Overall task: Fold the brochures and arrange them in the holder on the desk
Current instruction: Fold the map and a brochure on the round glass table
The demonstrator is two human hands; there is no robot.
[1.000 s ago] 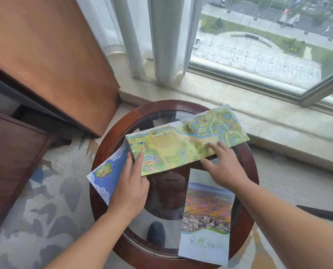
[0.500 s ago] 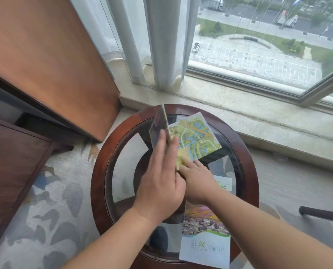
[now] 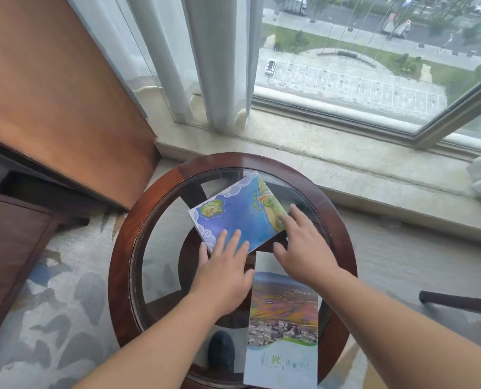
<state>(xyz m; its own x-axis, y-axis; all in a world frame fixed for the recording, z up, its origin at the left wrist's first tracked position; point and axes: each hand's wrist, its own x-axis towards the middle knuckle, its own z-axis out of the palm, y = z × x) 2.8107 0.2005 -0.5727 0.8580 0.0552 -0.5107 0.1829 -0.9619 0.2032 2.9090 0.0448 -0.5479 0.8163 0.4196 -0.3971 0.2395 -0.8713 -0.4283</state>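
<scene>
Nearest of all, the photo brochure [image 3: 283, 318] is lying flat on the desk [image 3: 121, 265], on the near side of the right grip. Its near end is hanging slightly over the wooden rim and its far end is running in beneath that grip's wrist. It is looking like a narrow folded panel, though I cannot tell for sure.

A little further out, the left grip [image 3: 222, 276] is lying flat with its fingers straight and slightly apart. It is clamping on nothing and pressing down on the near corner of the map brochure [image 3: 230, 217]. Beside it, the right grip [image 3: 306, 254] is likewise spread apart, its fingertips resting on that brochure's right-hand edge. Its thumb is sitting off the paper, toward the photo brochure.

The map brochure is sitting folded, blue sea side up, just beyond both grips on the glass middle of the desk, skewed to the rim.

The step in hand is, by my reading, flattening a fold. The next move is probably calling for firm pressure along the crease, perhaps one more fold down to the photo brochure's width, and then a pinch to lift it. The holder is not showing anywhere here.

Well beyond both grips, the window sill [image 3: 346, 153] and the curtain [image 3: 214, 66] are closing off the view.
</scene>
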